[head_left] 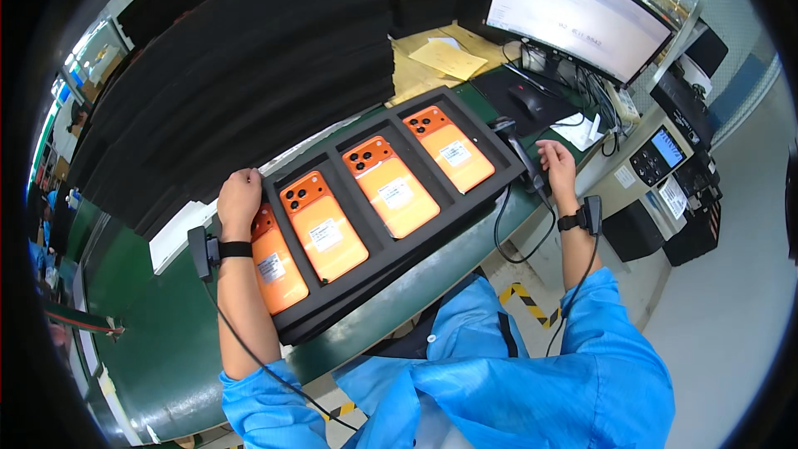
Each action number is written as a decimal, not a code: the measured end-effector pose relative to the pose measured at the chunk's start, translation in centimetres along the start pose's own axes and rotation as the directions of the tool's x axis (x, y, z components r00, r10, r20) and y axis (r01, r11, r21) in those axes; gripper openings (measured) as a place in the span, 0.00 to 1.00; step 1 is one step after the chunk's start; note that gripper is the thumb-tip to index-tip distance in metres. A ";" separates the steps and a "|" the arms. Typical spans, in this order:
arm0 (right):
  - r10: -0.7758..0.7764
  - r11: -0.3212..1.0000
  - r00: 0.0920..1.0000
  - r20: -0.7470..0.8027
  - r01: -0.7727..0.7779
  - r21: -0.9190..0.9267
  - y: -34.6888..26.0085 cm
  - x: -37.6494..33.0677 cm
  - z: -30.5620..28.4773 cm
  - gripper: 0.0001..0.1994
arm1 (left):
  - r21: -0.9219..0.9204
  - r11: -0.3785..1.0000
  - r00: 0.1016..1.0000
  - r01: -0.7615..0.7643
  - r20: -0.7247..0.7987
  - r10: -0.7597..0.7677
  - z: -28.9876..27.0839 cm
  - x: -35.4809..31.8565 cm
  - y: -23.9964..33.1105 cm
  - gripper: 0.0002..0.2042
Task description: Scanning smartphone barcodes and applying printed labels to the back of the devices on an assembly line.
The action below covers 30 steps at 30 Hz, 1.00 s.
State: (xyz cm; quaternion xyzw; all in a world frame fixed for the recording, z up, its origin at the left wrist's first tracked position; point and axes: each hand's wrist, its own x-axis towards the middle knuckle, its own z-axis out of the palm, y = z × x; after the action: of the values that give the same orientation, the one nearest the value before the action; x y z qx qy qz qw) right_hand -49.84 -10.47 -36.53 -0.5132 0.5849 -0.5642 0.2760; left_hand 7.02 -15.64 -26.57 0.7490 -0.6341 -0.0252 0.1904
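In the head view, four orange smartphones (337,255) are seated side by side in a black foam tray (386,258) on the green worktop (170,349). The left grip (239,199) is placed at the tray's far left corner, fingers curled, its hold hidden; nearest it, the leftmost phone is set toward the tray's near side. Beside the tray's right end, by a corded black scanner (524,162), the right grip (559,170) is loosely bent; whether anything is pinched cannot be told. Camera ends are pointed toward the tray's far edge, long axes laid along its short sides.
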 end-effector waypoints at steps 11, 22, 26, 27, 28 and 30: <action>-0.002 1.000 0.987 -0.158 -0.002 -0.023 0.3 -0.3 0.3 0.11 | 0.221 0.973 0.998 -0.060 0.032 0.055 1.1 -0.1 4.7 0.28; -0.043 0.995 0.975 -0.218 0.023 -0.093 0.4 -0.2 0.7 0.10 | 0.072 0.981 0.955 -0.182 0.249 0.159 -1.7 0.6 3.7 0.32; -0.078 0.995 0.965 -0.250 0.058 -0.085 0.1 -0.3 1.1 0.09 | 0.205 0.940 0.932 -0.273 0.297 0.206 -1.6 0.5 2.7 0.31; -0.129 0.987 0.953 -0.273 0.097 -0.128 0.0 -0.3 1.1 0.09 | 0.215 0.921 0.931 -0.325 0.246 0.271 -1.1 0.5 2.5 0.31; -0.111 0.986 0.954 -0.278 0.070 -0.154 -0.1 -0.4 1.0 0.09 | 0.233 0.922 0.935 -0.311 0.248 0.253 -0.9 0.7 2.4 0.30; -0.083 0.986 0.953 -0.291 0.036 -0.164 -0.5 -0.6 0.9 0.09 | 0.212 0.923 0.926 -0.321 0.275 0.259 -0.6 1.0 2.2 0.29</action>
State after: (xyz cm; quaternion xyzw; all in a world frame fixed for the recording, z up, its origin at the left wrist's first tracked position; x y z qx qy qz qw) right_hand -48.72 -10.16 -36.42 -0.4603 0.6463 -0.5953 0.1266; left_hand 5.36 -16.66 -25.11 0.6557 -0.7549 -0.0068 0.0163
